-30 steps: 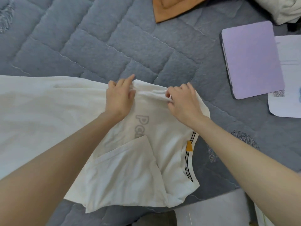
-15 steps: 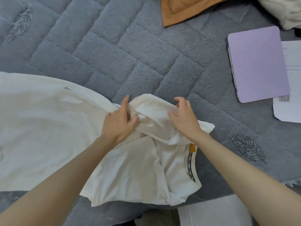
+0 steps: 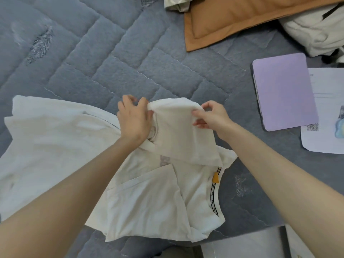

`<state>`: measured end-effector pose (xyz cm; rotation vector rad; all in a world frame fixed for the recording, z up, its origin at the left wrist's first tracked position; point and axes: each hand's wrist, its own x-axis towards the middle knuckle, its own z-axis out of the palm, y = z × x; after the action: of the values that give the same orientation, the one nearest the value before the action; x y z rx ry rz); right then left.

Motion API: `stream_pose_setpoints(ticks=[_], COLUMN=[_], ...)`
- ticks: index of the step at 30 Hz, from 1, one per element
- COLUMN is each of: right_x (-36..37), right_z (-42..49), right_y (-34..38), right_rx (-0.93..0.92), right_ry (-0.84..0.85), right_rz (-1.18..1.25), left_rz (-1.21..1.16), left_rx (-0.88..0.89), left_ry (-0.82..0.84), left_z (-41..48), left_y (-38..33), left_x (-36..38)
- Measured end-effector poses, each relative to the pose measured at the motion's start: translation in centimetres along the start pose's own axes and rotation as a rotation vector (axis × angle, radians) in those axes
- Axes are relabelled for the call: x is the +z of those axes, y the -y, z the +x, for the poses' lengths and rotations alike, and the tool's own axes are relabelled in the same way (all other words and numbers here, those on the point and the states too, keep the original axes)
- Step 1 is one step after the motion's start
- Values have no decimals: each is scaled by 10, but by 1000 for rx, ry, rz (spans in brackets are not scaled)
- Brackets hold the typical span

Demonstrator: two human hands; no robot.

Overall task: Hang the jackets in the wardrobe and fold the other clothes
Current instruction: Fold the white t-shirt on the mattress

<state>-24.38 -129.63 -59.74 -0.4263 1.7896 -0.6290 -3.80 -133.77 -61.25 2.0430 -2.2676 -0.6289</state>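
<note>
A white T-shirt lies spread on the grey quilted bed, its body stretching to the left and its collar with an orange tag at the lower right. My left hand and my right hand each pinch one side of a raised sleeve flap of the shirt, held up a little above the rest of the cloth and folded toward me. Grey lettering on the shirt shows partly under the flap.
An orange pillow lies at the top, with a pale bundled garment at the top right. A purple tablet case and a printed sheet sit to the right. White paper lies at the bottom edge.
Both hands have lifted the sleeve part off the shirt and drawn it toward me over the lettering. The shirt's left part stays flat on the bed.
</note>
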Motion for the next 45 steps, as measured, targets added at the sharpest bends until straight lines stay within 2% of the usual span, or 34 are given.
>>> stream_pose_setpoints(ticks=[4,8,13,18,20,21,23,25,27,31,34,38,42,45], right_x=[-14,-22,-24,-17,-13,-11,-9,-7,-6,-1,6,19,24,18], right_z=[3,9,7,-15,-27,-32,-43,-53,-62,-72,-80,-86,-103,-115], right_y=[46,70,53,-15,-51,-69,-100,-121,-134,-144,-143,-148,-155,-158], right_rx=[-166,-277,-292,-318,-289,-261,-187,-113,-96,-142,-218,-263,-297,-352], right_ry=[-116,-259,-298,-236,-177,-140,-36,28,-1,-113,-68,-9,-94,-140], right_rz=[38,50,106,-53,-213,-366,-744,-919,-894,-756,-675,-801,-645,-628], left_rz=[-55,-96,-120,-33,50,95,191,204,146,41,-52,-183,-271,-276], left_rx=[42,151,308,576,670,690,658,580,511,393,358,248,174,118], left_ry=[24,-133,-240,-125,-13,69,273,435,466,373,372,359,365,405], left_z=[39,61,50,2,-25,-39,-67,-91,-113,-145,-164,-188,-220,-244], left_y=[-31,-52,-48,-7,17,29,48,61,66,61,55,52,46,37], left_x=[-29,-51,-53,-33,-20,-12,4,20,30,34,38,42,51,64])
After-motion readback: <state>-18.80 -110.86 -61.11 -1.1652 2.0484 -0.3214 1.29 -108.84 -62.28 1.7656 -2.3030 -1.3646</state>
